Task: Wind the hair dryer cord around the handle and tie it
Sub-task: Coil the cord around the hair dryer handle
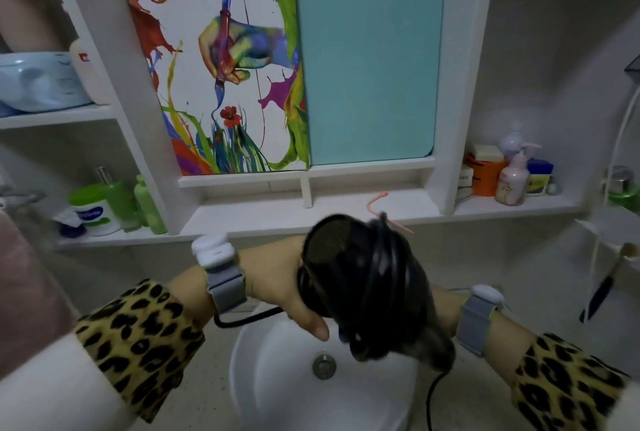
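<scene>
Clamping fingers round the hair dryer (332, 254), the left hand (273, 287) is steadying it; right hand hidden, cannot tell. Slack cord (382, 268) is threatening to unwind.

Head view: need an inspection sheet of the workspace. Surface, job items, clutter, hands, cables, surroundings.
Surface: white sink under the hands, with a drain at its centre.
Job's things: black hair dryer held over the sink. The cord is looped several times round it. A thin pink tie shows at the top of the loops; whether it is tied cannot be told.
Clutter: green bottles and a cream jar on the left shelf; a pump bottle and an orange tub on the right shelf.
Hands: left hand grips the dryer. Right hand is mostly hidden behind it, so its grip is unclear.
Cables: loose cord tail hangs over the sink.
Surroundings: painted cabinet door, teal panel, makeup brush.
</scene>
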{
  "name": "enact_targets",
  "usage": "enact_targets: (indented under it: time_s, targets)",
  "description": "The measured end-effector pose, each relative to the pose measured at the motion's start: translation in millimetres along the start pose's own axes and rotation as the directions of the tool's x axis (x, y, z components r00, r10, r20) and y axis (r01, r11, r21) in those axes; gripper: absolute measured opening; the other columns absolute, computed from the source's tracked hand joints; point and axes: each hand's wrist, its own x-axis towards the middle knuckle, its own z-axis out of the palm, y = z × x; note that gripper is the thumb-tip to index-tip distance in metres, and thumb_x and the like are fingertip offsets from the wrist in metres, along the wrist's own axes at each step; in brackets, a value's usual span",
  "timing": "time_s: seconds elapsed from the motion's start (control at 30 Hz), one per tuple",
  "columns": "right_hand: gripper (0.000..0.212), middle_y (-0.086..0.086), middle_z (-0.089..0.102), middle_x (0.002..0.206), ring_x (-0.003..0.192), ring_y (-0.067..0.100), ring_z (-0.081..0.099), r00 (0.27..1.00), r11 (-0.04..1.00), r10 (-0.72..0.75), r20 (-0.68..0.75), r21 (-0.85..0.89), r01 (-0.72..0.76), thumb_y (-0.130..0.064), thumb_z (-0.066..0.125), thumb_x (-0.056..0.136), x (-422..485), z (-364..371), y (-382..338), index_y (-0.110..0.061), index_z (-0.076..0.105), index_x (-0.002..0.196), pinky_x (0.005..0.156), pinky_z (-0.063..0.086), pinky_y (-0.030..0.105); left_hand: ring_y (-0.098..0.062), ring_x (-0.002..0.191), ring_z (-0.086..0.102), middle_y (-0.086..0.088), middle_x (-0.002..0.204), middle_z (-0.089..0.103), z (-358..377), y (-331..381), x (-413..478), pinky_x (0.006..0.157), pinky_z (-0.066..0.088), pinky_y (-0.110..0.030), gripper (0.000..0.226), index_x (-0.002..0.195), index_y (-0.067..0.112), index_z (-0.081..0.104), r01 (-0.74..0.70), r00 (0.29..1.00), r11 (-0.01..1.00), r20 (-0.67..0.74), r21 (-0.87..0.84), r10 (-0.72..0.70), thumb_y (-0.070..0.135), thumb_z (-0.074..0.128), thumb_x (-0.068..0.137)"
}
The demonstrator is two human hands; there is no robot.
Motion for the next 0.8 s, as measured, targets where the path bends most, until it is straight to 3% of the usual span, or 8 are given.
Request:
enact_targets:
  time_s: [0.1, 0.2, 0.27, 0.33, 0.43, 0.53, 0.63, 0.8]
  targets:
    - [0.015, 0.017, 0.067, 0.075, 0.067, 0.02, 0.056, 0.982, 0.98, -0.112, 0.153, -0.147, 0.134, -0.019, 0.066, 0.086, -4.1, -17.3, -15.2, -0.006, 0.073, 0.089, 0.073, 0.05, 0.049, -0.01, 0.065, 0.066, 0.006, 0.068, 0.068, -2.6, 22.0, 11.8, 0.059, 0.052, -0.016, 0.042, 0.081, 0.015, 0.073, 0.069, 0.988, 0.941, 0.11, 0.332, -0.111, 0.044, 0.088, 0.055]
    - [0.032, 0.01, 0.071, 0.068, 0.056, 0.015, 0.052, 0.956, 0.956, -0.17, 0.239, -0.196, 0.219, -0.045, 0.076, 0.074, -6.8, -30.7, -32.7, -0.017, 0.078, 0.087, 0.054, 0.044, 0.028, -0.016, 0.064, 0.061, 0.004, 0.07, 0.066, 27.6, 43.2, 45.1, 0.057, 0.046, -0.026, 0.026, 0.087, 0.019, 0.073, 0.151, 0.927, 0.517, 0.061, 0.842, -0.369, 0.037, 0.079, 0.07]
    - [0.025, -0.006, 0.068, 0.059, 0.048, 0.006, 0.05, 0.953, 0.926, -0.204, 0.225, -0.27, 0.262, -0.048, 0.076, 0.073, -5.5, -35.4, -37.2, -0.024, 0.077, 0.081, 0.046, 0.041, 0.02, -0.024, 0.09, 0.066, -0.004, 0.101, 0.071, 58.1, 51.5, 67.2, 0.064, 0.049, -0.025, 0.021, 0.105, 0.015, 0.069, 0.309, 0.846, 0.292, -0.122, 0.905, -0.519, 0.025, 0.058, 0.09]
    - [0.012, -0.011, 0.067, 0.056, 0.048, -0.001, 0.054, 0.95, 0.884, -0.256, 0.178, -0.355, 0.305, -0.042, 0.073, 0.075, -4.7, -34.6, -38.3, -0.03, 0.074, 0.071, 0.048, 0.043, 0.014, -0.033, 0.107, 0.062, -0.014, 0.116, 0.066, 75.3, 48.6, 89.5, 0.072, 0.052, -0.03, 0.029, 0.114, 0.004, 0.064, 0.403, 0.788, 0.289, -0.169, 0.868, -0.592, 0.013, 0.041, 0.098]
    - [0.019, -0.004, 0.066, 0.06, 0.054, 0.004, 0.056, 0.95, 0.81, -0.3, 0.082, -0.504, 0.299, -0.036, 0.068, 0.081, -6.5, -34.1, -39.9, -0.022, 0.073, 0.071, 0.058, 0.048, 0.025, -0.033, 0.105, 0.061, -0.014, 0.119, 0.065, 81.8, 43.4, 107.4, 0.055, 0.047, -0.035, 0.031, 0.118, 0.005, 0.063, 0.304, 0.758, 0.138, -0.152, 0.943, -0.634, 0.009, 0.037, 0.101]
    - [0.031, 0.006, 0.067, 0.064, 0.055, 0.016, 0.057, 0.936, 0.728, -0.351, -0.019, -0.634, 0.26, -0.037, 0.063, 0.086, -8.2, -40.0, -42.9, -0.01, 0.072, 0.075, 0.057, 0.045, 0.029, -0.037, 0.111, 0.058, -0.016, 0.123, 0.064, 87.7, 30.7, 114.5, 0.085, 0.049, -0.051, 0.031, 0.121, 0.008, 0.06, 0.268, 0.75, -0.043, -0.236, 0.962, -0.618, 0.011, 0.036, 0.102]
    - [0.026, -0.008, 0.064, 0.064, 0.061, 0.008, 0.056, 0.906, 0.705, -0.41, -0.104, -0.666, 0.243, -0.035, 0.06, 0.087, -11.7, -42.6, -47.6, -0.016, 0.072, 0.075, 0.06, 0.042, 0.026, -0.034, 0.091, 0.063, -0.012, 0.105, 0.069, 83.0, 25.4, 117.9, 0.071, 0.047, -0.043, 0.024, 0.095, 0.011, 0.064, 0.359, 0.78, 0.018, -0.29, 0.933, -0.554, 0.007, 0.04, 0.097]
    - [0.027, 0.01, 0.07, 0.076, 0.073, 0.024, 0.064, 0.869, 0.757, -0.438, -0.231, -0.617, 0.217, -0.022, 0.051, 0.087, -11.9, -33.9, -57.2, -0.006, 0.069, 0.075, 0.07, 0.053, 0.036, -0.023, 0.077, 0.06, -0.004, 0.085, 0.062, 58.8, 25.3, 133.0, 0.063, 0.037, -0.032, 0.024, 0.083, 0.021, 0.058, 0.659, 0.672, 0.2, -0.448, 0.725, -0.59, 0.011, 0.042, 0.098]
